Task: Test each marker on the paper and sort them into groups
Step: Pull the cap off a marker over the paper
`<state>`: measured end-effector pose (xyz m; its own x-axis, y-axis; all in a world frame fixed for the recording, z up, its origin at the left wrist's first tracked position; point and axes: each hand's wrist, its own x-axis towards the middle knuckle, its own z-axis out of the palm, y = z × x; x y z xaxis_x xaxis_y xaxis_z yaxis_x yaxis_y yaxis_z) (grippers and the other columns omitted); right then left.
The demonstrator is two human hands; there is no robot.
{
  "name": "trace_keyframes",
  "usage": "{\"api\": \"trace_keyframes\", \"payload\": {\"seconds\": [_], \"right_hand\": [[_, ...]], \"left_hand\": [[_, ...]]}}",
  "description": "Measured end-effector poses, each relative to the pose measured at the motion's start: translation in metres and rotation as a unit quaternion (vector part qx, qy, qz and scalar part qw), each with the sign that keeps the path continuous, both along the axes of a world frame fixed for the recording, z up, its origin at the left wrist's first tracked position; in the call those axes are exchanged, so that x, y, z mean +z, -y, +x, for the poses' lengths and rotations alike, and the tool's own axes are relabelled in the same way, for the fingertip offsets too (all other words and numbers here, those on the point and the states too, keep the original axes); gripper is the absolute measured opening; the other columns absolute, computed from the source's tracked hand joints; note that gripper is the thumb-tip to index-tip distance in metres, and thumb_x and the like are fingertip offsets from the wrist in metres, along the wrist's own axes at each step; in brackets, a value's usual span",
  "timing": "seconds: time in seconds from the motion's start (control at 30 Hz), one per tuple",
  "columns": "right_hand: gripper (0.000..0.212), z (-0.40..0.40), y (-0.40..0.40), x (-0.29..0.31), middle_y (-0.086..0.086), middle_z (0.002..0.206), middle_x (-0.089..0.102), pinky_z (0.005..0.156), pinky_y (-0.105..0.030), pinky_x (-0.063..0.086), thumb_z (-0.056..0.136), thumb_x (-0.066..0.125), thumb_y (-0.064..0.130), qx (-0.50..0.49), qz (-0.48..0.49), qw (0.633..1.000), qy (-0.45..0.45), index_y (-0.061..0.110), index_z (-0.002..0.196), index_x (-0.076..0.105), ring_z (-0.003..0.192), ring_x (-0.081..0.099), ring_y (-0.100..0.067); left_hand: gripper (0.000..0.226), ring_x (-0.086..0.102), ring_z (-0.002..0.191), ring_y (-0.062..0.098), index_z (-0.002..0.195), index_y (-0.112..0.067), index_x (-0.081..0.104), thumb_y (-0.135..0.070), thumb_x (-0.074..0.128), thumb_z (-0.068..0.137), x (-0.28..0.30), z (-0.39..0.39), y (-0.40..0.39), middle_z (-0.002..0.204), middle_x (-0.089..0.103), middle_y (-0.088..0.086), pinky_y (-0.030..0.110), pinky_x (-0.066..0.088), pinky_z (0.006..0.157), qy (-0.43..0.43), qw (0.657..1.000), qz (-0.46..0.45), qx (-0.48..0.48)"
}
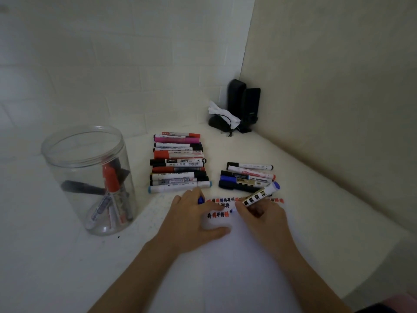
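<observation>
A person tests a blue marker on white paper, with sorted markers beyond.

At far left a clear round plastic jar (pixel 90 177) stands on the pale surface (pixel 316 199), a few markers leaning inside. Behind the hands lies a long stacked row of markers (pixel 178 163), with a smaller group (pixel 248 177) to its right. The left hand (pixel 191 220) lies on the smooth paper (pixel 225 267), fingers curled round a blue cap (pixel 200 200). The right hand (pixel 264 215) pinches the blue marker (pixel 261 194), a white cylindrical barrel, tip on the paper beside rows of red and black marks (pixel 217 215).
</observation>
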<state>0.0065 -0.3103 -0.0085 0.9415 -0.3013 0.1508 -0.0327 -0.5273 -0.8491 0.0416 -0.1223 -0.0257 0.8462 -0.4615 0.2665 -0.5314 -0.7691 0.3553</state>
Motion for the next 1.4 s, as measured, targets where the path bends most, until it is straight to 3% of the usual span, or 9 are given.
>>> {"api": "trace_keyframes", "payload": {"seconds": [0.2,0.63,0.87,1.03,1.23,1.33,1.4], "right_hand": [[0.015,0.0008,-0.0006,-0.0027,0.009,0.069,0.070,0.061,-0.010,0.049,0.082,0.074,0.030,-0.002,-0.002,1.000,-0.001,0.028,0.070,0.066,0.069,0.065,0.003],[0.017,-0.0010,-0.0016,-0.0010,0.011,0.067,0.067,0.059,-0.004,0.044,0.084,0.073,0.025,0.004,0.000,1.000,0.007,0.027,0.070,0.064,0.067,0.061,0.009],[0.013,0.0015,0.0010,-0.0045,0.008,0.066,0.068,0.058,-0.009,0.046,0.084,0.072,0.030,0.005,-0.003,1.000,0.009,0.024,0.073,0.069,0.065,0.063,0.002],[0.013,-0.0001,0.0005,-0.0054,0.009,0.067,0.068,0.059,-0.008,0.046,0.084,0.072,0.025,0.014,-0.005,1.000,0.011,0.026,0.073,0.067,0.068,0.063,0.004],[0.022,0.0045,0.0020,-0.0071,0.004,0.061,0.065,0.053,-0.011,0.043,0.084,0.072,0.029,-0.008,-0.021,1.000,0.001,0.021,0.066,0.063,0.054,0.058,0.001],[0.024,0.0039,0.0025,-0.0070,-0.002,0.062,0.066,0.054,-0.017,0.042,0.083,0.072,0.029,-0.010,-0.012,1.000,-0.007,0.012,0.068,0.066,0.053,0.054,-0.002],[0.027,0.0036,0.0034,-0.0028,0.003,0.055,0.063,0.053,-0.018,0.040,0.085,0.071,0.030,-0.021,0.026,0.999,-0.007,0.014,0.065,0.064,0.049,0.052,-0.001]], "left_hand": [[0.075,0.034,0.089,0.008,0.122,-0.048,0.056,-0.087,0.030,0.063,-0.0005,0.0009,0.0006,0.094,0.036,-0.010,0.028,0.026,0.082,-0.011,1.000,0.001,0.004],[0.073,0.034,0.087,0.008,0.120,-0.048,0.057,-0.087,0.033,0.063,-0.0024,0.0016,0.0010,0.093,0.037,-0.009,0.029,0.028,0.082,-0.008,1.000,-0.009,0.008],[0.078,0.032,0.087,0.008,0.122,-0.050,0.054,-0.089,0.027,0.061,0.0004,0.0004,0.0015,0.092,0.034,-0.011,0.027,0.027,0.082,-0.020,1.000,0.007,0.012],[0.072,0.034,0.089,0.007,0.122,-0.049,0.055,-0.087,0.037,0.065,0.0001,0.0002,0.0017,0.094,0.036,-0.011,0.028,0.026,0.084,-0.025,1.000,0.002,0.009],[0.073,0.032,0.085,0.007,0.121,-0.049,0.056,-0.087,0.031,0.064,-0.0022,0.0019,0.0008,0.090,0.033,-0.012,0.028,0.026,0.079,-0.009,1.000,0.006,0.004],[0.063,0.035,0.085,0.007,0.121,-0.047,0.057,-0.080,0.037,0.071,-0.0035,0.0030,0.0003,0.090,0.036,-0.011,0.028,0.028,0.077,-0.004,1.000,-0.013,-0.006],[0.053,0.039,0.091,0.008,0.129,-0.043,0.051,-0.064,0.034,0.082,-0.0050,0.0036,-0.0007,0.097,0.041,-0.011,0.028,0.034,0.082,-0.036,0.998,-0.048,-0.013]]}}
